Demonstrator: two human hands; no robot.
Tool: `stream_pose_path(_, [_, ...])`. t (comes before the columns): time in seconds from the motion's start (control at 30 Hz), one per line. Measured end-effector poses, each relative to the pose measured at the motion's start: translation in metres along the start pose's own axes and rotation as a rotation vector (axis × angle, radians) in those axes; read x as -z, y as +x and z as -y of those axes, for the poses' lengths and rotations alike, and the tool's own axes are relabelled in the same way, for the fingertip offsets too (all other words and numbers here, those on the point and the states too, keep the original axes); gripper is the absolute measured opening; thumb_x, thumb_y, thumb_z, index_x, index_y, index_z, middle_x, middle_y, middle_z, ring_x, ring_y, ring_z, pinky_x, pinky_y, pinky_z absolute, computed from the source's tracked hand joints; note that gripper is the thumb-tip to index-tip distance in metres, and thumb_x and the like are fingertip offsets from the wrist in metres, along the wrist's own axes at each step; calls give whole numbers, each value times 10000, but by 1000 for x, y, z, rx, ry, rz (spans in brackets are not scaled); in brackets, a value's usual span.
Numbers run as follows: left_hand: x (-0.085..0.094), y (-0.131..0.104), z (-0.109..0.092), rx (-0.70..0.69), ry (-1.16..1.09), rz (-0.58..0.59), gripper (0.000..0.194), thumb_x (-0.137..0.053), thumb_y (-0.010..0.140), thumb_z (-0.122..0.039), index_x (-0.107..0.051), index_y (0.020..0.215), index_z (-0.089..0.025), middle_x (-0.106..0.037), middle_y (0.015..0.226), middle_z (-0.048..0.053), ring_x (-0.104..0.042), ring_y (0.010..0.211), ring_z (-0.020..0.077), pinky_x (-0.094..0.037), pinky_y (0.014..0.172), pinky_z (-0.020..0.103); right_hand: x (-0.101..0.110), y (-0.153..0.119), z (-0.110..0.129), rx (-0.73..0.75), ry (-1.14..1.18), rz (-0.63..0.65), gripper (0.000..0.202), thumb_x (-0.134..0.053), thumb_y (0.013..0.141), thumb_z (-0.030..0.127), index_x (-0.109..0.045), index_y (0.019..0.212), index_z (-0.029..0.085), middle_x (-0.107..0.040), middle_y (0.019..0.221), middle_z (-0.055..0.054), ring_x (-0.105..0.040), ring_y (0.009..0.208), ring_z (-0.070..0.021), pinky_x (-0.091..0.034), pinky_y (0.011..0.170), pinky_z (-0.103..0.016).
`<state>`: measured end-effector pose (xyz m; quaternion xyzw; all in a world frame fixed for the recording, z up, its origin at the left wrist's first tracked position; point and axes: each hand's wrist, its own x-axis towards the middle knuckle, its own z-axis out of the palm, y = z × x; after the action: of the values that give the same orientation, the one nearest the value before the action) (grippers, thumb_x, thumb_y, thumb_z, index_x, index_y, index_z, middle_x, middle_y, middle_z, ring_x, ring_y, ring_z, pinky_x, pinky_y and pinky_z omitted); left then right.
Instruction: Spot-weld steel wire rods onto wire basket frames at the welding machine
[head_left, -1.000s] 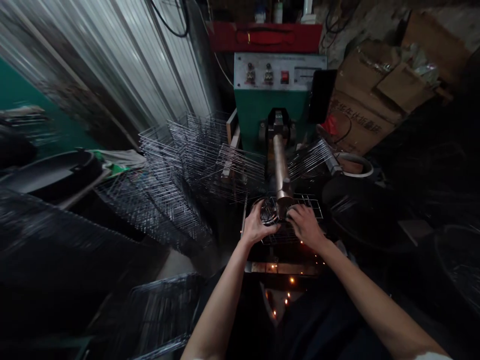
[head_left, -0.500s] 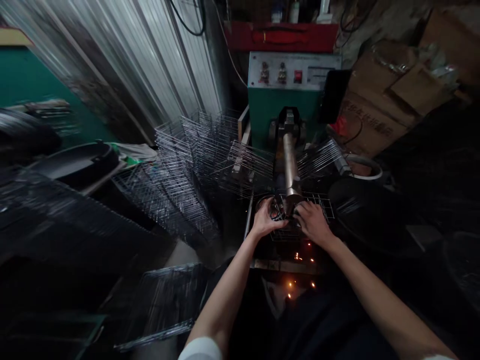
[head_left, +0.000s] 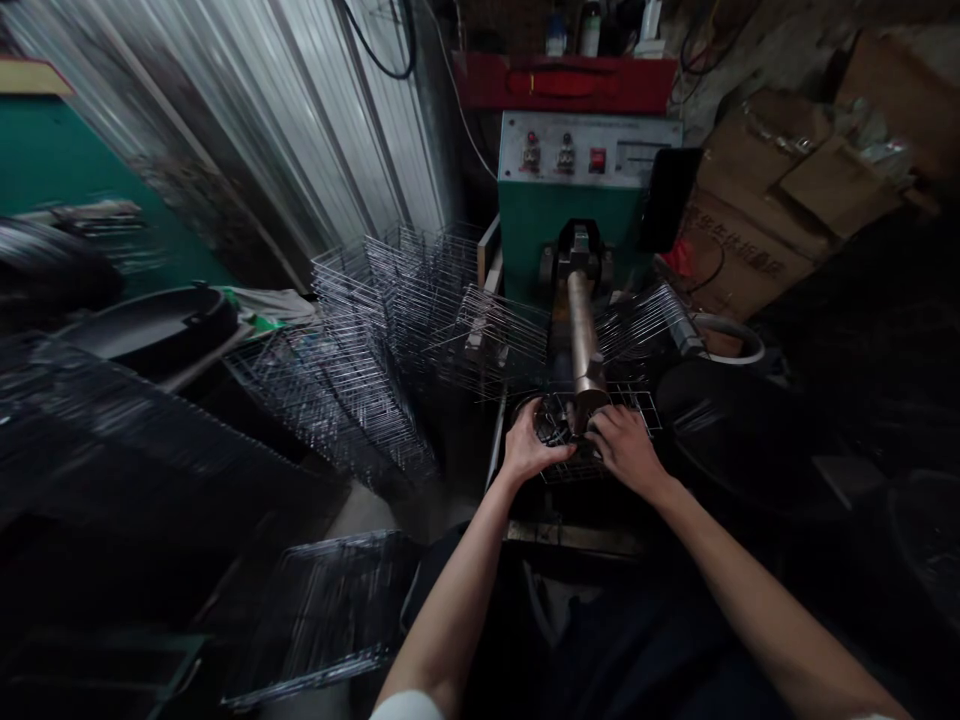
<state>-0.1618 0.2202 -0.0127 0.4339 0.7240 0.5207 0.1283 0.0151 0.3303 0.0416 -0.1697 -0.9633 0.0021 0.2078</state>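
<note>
Below the metal arm (head_left: 585,330) of a green machine (head_left: 525,230), a wire grid (head_left: 641,408) lies flat. My left hand (head_left: 531,445) is at the grid's left part, its thumb pointing right toward the arm's tip and its fingers curled on the wires. On the right of the tip, my right hand (head_left: 624,443) has its fingers bent and closed on the grid. The spot between the hands, under the tip, is dark, and small details there cannot be made out.
Stacked wire grids (head_left: 360,340) stand left of the machine. Another wire panel (head_left: 322,610) lies low at the left front. Cardboard boxes (head_left: 750,230) are at the back right, a dark round object (head_left: 727,420) nearer. A red case (head_left: 570,82) is behind the control panel.
Glowing sparks that were falling below the hands are gone. The grid has shifted slightly to the left under the arm. Both hands keep nearly the same place.
</note>
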Motion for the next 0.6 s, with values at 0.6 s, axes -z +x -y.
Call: stream_pose_path(0.6, [1,-4,2,-40,83,45,1046,-895,574,-441,-396,1460,-192,-538,1439,149,-552,1299,331,-468,1092,489,-1,0,-9,8,135,-7,162,-510,1006,305,-614,936,202,-635,980,-86,-549,935,-264,-394,822,-382])
